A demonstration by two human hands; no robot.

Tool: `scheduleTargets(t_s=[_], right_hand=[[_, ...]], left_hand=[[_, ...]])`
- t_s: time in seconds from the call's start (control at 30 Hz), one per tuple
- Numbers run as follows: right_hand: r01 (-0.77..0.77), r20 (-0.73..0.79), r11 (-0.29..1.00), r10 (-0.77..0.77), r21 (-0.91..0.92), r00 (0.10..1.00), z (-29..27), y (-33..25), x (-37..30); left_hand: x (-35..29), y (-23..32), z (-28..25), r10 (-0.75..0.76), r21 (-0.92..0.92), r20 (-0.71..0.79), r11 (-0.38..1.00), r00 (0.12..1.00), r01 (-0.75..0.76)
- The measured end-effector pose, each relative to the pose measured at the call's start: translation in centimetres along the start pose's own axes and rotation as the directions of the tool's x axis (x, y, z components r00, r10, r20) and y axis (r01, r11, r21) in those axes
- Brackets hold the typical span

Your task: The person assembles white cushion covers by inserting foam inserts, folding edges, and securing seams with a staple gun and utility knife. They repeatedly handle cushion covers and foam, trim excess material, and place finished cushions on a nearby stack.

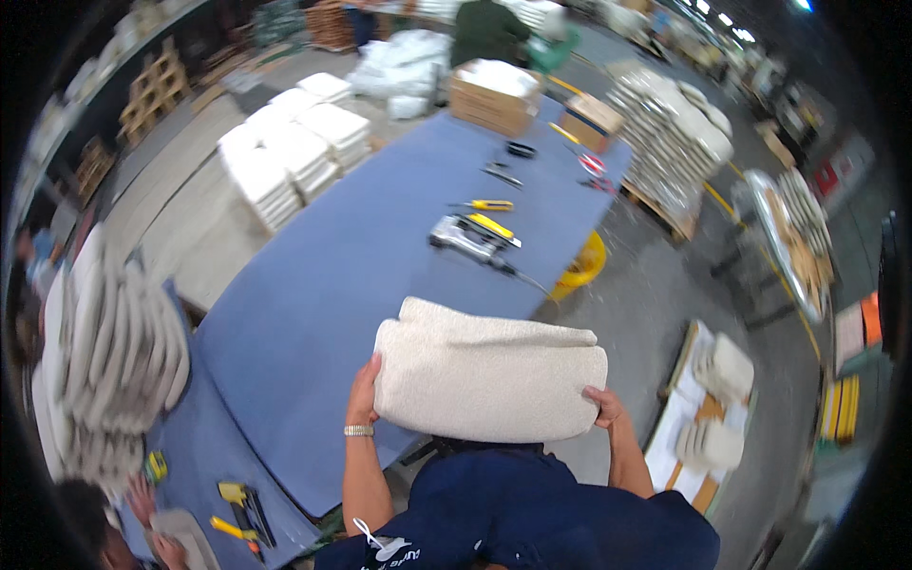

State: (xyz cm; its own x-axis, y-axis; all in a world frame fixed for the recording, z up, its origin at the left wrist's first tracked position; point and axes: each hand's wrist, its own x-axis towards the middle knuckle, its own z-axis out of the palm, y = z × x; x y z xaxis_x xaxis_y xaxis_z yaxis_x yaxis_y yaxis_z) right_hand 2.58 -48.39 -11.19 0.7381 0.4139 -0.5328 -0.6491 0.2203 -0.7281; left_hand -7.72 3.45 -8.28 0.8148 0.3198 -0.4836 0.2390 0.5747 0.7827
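Observation:
A cream upholstered cushion is held up in front of my body at the near edge of the blue-covered table. My left hand closes on its left end, with a watch at the wrist. At the right end, my right hand grips the lower corner, thumb on the near face. Fabric along the cushion's top edge looks folded over. Beyond it on the table lie a silver staple gun with an attached hose, a yellow cutter knife and a yellow-handled screwdriver.
Stacked cushions stand at left, beside a co-worker's hand and another staple gun. Cardboard boxes sit at the table's far end. White stacks lie beyond its left side. A yellow bucket stands below the right edge.

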Motion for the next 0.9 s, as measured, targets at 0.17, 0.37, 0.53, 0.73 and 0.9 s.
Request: scheduleTargets(t_s=[0.17,0.37,0.53,0.73,0.9], right_hand=[[-0.027,-0.320,0.984,0.082,0.174,0.944,-2.1,2.3,-7.2],[0.262,-0.464,0.865,-0.039,0.427,0.885,-4.9,5.2,-11.1],[0.368,-0.580,0.754,0.020,0.543,0.815,-11.1,5.9,-13.3],[0.486,-0.728,0.653,0.150,0.581,0.669,-14.5,4.2,-17.3],[0.661,-0.843,0.535,0.229,0.526,0.486,-13.8,4.8,-19.4]], left_hand=[[4.6,0.4,10.7,-0.026,0.402,0.188,0.914,0.982,-0.053],[8.7,-5.2,25.3,0.003,0.003,0.391,1.000,0.920,-0.004],[15.5,-13.7,38.8,-0.115,0.324,0.409,0.946,0.905,-0.027],[17.6,-25.6,47.2,-0.372,0.580,0.372,0.808,0.851,0.099],[17.7,-32.0,51.4,-0.673,0.833,0.315,0.534,0.669,0.146]])
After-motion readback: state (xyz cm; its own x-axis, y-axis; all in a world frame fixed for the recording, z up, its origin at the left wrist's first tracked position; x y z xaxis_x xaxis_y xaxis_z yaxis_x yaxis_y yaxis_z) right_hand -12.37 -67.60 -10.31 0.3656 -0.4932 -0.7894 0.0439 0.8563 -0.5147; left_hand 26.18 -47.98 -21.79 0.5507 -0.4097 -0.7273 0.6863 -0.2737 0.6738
